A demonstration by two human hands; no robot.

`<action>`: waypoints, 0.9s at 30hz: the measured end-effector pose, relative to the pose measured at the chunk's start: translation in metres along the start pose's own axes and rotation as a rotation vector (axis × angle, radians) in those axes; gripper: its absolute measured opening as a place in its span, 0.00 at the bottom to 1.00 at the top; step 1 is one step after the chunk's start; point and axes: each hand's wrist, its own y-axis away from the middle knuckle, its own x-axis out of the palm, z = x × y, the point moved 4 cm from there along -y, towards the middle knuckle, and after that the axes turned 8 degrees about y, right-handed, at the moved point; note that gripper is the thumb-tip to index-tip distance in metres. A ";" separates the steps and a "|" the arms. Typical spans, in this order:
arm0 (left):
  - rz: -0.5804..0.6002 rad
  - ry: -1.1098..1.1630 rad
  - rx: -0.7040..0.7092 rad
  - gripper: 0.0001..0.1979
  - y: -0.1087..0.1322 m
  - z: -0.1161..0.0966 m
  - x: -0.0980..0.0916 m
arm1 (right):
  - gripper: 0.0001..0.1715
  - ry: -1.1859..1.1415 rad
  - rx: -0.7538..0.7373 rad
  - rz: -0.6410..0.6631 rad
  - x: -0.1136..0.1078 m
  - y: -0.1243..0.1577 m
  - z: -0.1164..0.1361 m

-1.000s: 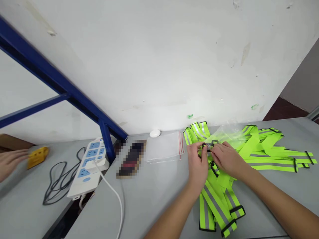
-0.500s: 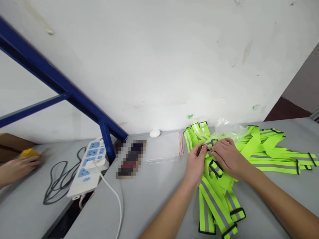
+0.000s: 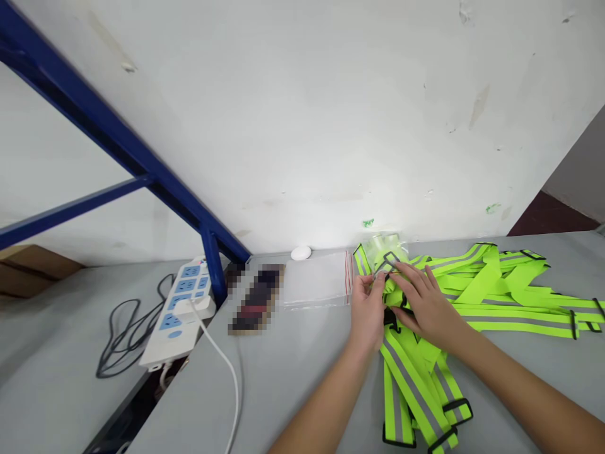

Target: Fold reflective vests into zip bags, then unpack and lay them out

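My left hand (image 3: pixel 367 318) is closed at the mouth of a small clear plastic bag (image 3: pixel 378 243), thumb and fingers pinched together. Inside the bag, part of a folded neon-yellow reflective strap with a black buckle (image 3: pixel 390 257) shows through the film. My right hand (image 3: pixel 430 309) grips the strap's bundle from the right, fingers over the top and thumb lower down. The fingers partly hide where strap and bag meet. Below both hands, more reflective straps (image 3: pixel 411 384) with grey stripes and black buckles hang toward the table's front.
A pile of reflective straps (image 3: pixel 515 296) spreads to the right. Flat clear zip bags (image 3: pixel 314 280) lie on the left, by a white oval object (image 3: pixel 301 253) and a blurred-out item (image 3: pixel 258 299). Farther left are a power strip (image 3: pixel 179 315), cables and a blue metal frame (image 3: pixel 142 170).
The plastic bag has shifted left and now stands upright against the wall around the strap. My right hand has moved slightly left, its fingers straighter. Another person's hand at far left has left view.
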 end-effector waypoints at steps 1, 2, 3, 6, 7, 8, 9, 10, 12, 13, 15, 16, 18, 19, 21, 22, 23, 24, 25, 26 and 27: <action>0.017 -0.011 -0.031 0.21 0.000 0.000 0.001 | 0.31 -0.015 -0.002 0.004 0.001 0.000 -0.004; 0.027 -0.029 -0.066 0.21 0.000 0.000 0.001 | 0.32 -0.028 -0.003 0.007 0.003 -0.001 -0.007; 0.031 -0.056 -0.095 0.21 -0.001 -0.001 0.000 | 0.33 -0.037 -0.006 0.010 0.004 -0.001 -0.009; 0.102 -0.205 -0.104 0.20 -0.004 -0.005 -0.001 | 0.37 -0.038 0.003 0.021 0.008 -0.002 -0.012; 0.150 -0.255 -0.084 0.19 -0.004 -0.006 0.000 | 0.37 -0.033 0.024 0.020 0.009 -0.002 -0.013; 0.198 -0.301 -0.048 0.18 -0.005 -0.008 0.001 | 0.36 -0.031 0.050 0.019 0.010 -0.003 -0.015; 0.240 -0.341 0.000 0.17 -0.005 -0.009 0.002 | 0.34 -0.031 0.077 0.017 0.011 -0.003 -0.017; 0.270 -0.372 0.047 0.16 -0.004 -0.009 0.002 | 0.33 -0.033 0.102 0.015 0.011 -0.003 -0.019; 0.295 -0.422 0.118 0.14 -0.003 -0.010 0.003 | 0.31 -0.049 0.123 0.022 0.010 -0.004 -0.025; 0.302 -0.451 0.140 0.14 -0.001 -0.010 0.003 | 0.30 -0.061 0.120 0.026 0.009 -0.003 -0.027; 0.317 -0.521 0.183 0.13 0.002 -0.010 0.004 | 0.29 -0.095 0.109 0.029 0.007 -0.002 -0.032; 0.325 -0.567 0.215 0.12 0.003 -0.012 0.005 | 0.29 -0.115 0.105 0.030 0.005 -0.001 -0.034; 0.344 -0.691 0.297 0.11 0.006 -0.015 0.007 | 0.27 -0.141 0.111 0.037 0.003 0.000 -0.037; 0.348 -0.773 0.340 0.10 0.007 -0.016 0.008 | 0.27 -0.141 0.116 0.044 0.002 0.001 -0.038; 0.344 -0.982 0.419 0.08 0.007 -0.017 0.010 | 0.26 -0.106 0.122 0.061 0.001 0.002 -0.037; 0.337 -1.098 0.452 0.07 0.007 -0.017 0.011 | 0.26 -0.077 0.122 0.069 0.001 0.002 -0.036; 0.329 -1.209 0.479 0.07 0.006 -0.017 0.012 | 0.26 -0.047 0.121 0.074 0.001 0.001 -0.035; 0.328 -1.309 0.500 0.08 0.006 -0.016 0.013 | 0.25 -0.018 0.121 0.074 0.001 0.001 -0.034; 0.332 -1.392 0.514 0.09 0.005 -0.015 0.014 | 0.25 0.006 0.122 0.071 0.001 0.000 -0.033; 0.339 -1.452 0.521 0.10 0.004 -0.014 0.015 | 0.25 0.024 0.123 0.066 0.001 0.000 -0.032; 0.343 -1.488 0.523 0.10 0.004 -0.013 0.015 | 0.25 0.036 0.123 0.062 0.001 -0.001 -0.032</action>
